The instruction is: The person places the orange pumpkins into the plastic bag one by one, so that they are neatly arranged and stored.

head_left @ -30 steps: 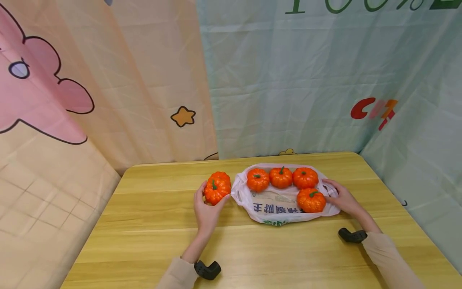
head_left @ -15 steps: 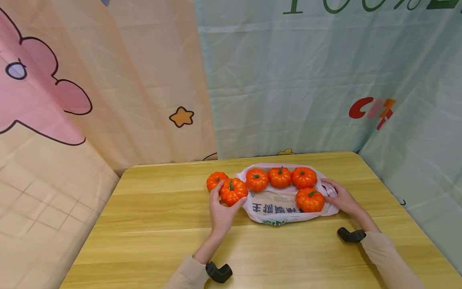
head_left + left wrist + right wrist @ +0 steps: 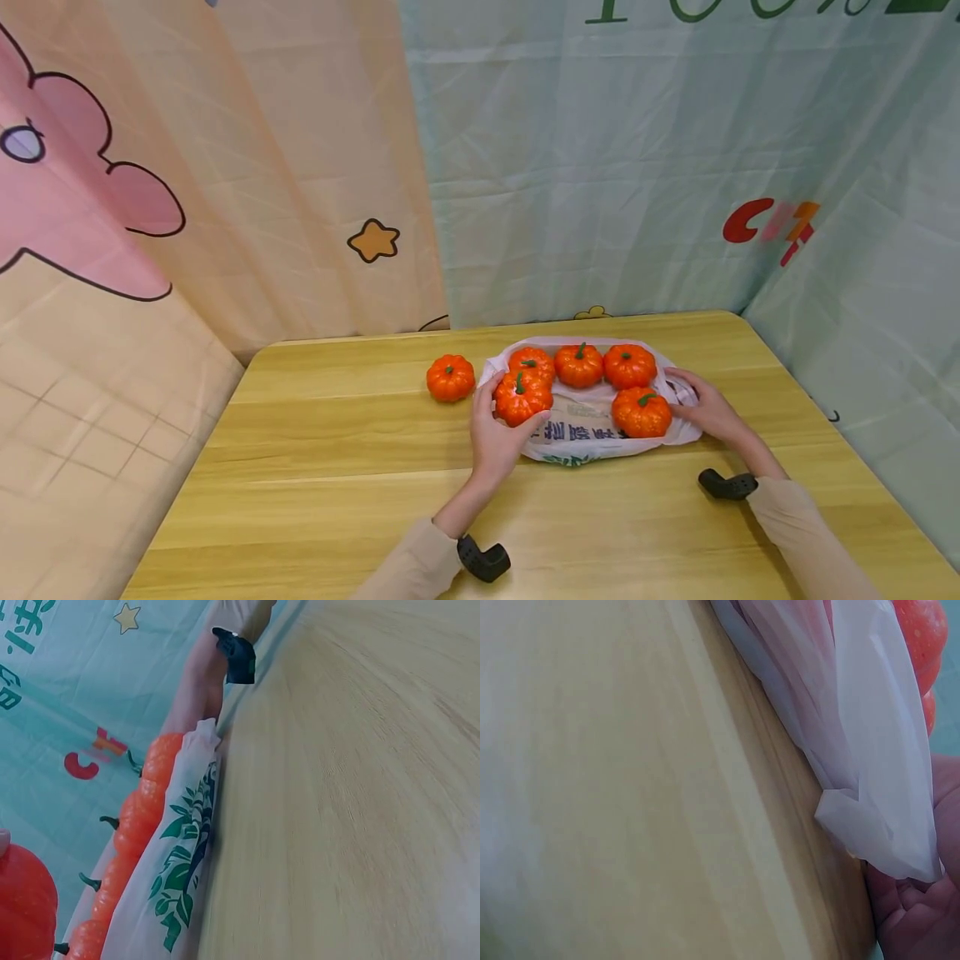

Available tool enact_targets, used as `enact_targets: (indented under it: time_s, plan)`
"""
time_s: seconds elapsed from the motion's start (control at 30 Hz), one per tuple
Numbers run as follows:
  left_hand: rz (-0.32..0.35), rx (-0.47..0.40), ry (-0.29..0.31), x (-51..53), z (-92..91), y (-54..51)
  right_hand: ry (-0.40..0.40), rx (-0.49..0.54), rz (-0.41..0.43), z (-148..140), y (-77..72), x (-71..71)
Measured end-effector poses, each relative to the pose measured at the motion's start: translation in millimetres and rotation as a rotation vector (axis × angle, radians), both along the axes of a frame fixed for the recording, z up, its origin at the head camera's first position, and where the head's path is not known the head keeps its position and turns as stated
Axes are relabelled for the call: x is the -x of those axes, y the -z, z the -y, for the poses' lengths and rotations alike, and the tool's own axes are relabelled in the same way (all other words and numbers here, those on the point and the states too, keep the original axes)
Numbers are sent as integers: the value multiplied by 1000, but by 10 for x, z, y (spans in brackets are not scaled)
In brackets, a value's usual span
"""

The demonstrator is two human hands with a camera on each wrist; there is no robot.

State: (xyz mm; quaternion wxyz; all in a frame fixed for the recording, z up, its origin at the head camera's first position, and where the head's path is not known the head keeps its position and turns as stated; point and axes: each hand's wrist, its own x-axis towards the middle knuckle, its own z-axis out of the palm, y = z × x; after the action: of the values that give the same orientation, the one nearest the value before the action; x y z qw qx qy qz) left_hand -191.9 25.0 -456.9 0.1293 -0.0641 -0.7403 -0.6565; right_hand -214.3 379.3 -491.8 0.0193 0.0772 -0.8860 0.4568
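In the head view, my left hand (image 3: 495, 443) holds a small orange pumpkin (image 3: 522, 402) with a green stem, thumb on one side and fingers on the other. It is at the left end of a white plastic bag (image 3: 581, 456), in front of a pumpkin (image 3: 534, 358) inside. The bag lies with its mouth spread wide and contains several such pumpkins, one (image 3: 642, 414) near the right end. My right hand (image 3: 708, 408) grips the bag's right rim; the right wrist view shows the plastic (image 3: 881, 750) between thumb and curled fingers (image 3: 915, 911).
One loose pumpkin (image 3: 450, 379) sits on the wooden table (image 3: 315, 467), left of the bag. Printed curtains (image 3: 600, 167) hang behind the table and along its sides. A black device (image 3: 726, 485) is worn on each wrist.
My left hand has carried its pumpkin rightward, from in front of the loose pumpkin to the bag's left end. The right hand has stayed at the bag's right rim.
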Motion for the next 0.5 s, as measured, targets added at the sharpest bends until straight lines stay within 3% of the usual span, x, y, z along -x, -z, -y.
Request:
enact_targets:
  time_s: [0.33, 0.5]
  plan:
    - [3, 55, 59, -13, -256, -18, 1, -1, 9, -11, 27, 5]
    - [54, 103, 89, -12, -379, 6, 6, -8, 1, -21, 37, 18]
